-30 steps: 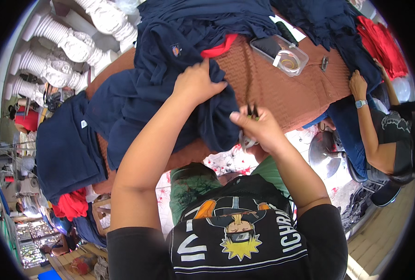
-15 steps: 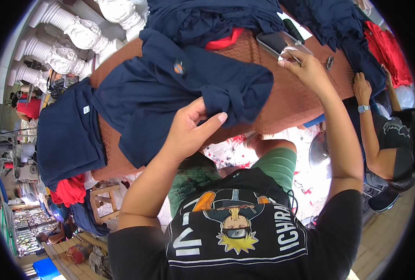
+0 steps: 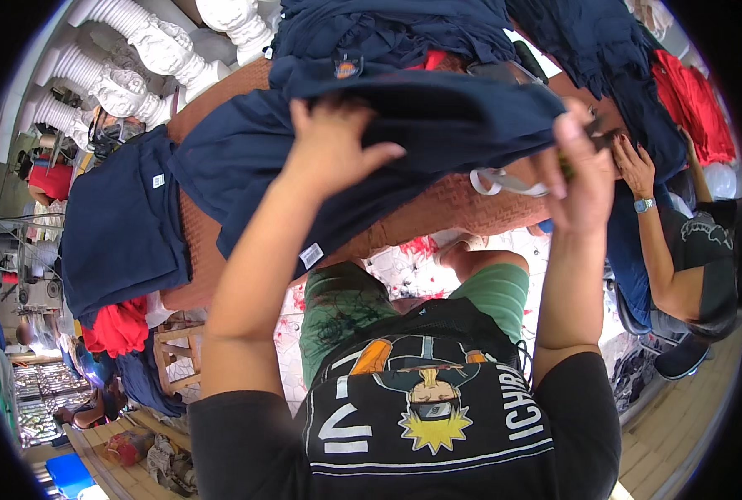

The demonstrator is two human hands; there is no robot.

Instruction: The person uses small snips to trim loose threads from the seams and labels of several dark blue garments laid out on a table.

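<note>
A navy blue garment [image 3: 254, 142] is spread over the brown-covered table, with a small round orange emblem on its upper part and a white label near its lower edge. My left hand [image 3: 333, 154] lies against this cloth, thumb stretched out and fingers apart, the fingertips blurred. At the garment's right end is my right hand [image 3: 584, 171], smeared by motion. Something dark shows by its fingers, too blurred to name. A looped white strip [image 3: 508, 183] hangs beside that hand, below the cloth's edge.
A folded navy stack [image 3: 125, 229] lies on the left of the brown table cover [image 3: 379, 233]. More navy cloth [image 3: 396, 29] is heaped at the back. White ornate columns [image 3: 162, 46] stand far left. At right, a co-worker's hand [image 3: 635, 171] touches navy cloth near red fabric [image 3: 692, 108].
The garment's right part has been lifted and stretched rightward, and its emblem has moved up. My left hand has let go of the folded edge and risen; my right hand has come nearer. The white strip appears.
</note>
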